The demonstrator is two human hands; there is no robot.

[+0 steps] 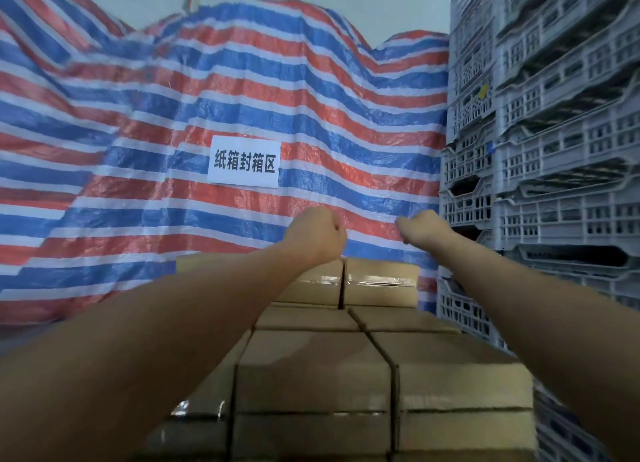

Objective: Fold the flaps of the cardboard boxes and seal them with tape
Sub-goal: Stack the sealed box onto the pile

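A stack of brown cardboard boxes (311, 368) fills the lower middle, their flaps folded down and clear tape glinting on several. Two more taped boxes sit on top at the back, one on the left (311, 285) and one on the right (381, 281). Both my arms stretch forward over the stack. My left hand (317, 233) is a closed fist above the back left box. My right hand (424, 229) is also curled shut, above and slightly right of the back right box. Nothing shows in either hand. No tape roll is in view.
A red, white and blue striped tarp (173, 115) hangs behind the stack, with a white paper sign (244, 161) stuck to it. Grey plastic crates (554, 132) are piled high on the right, close beside the boxes.
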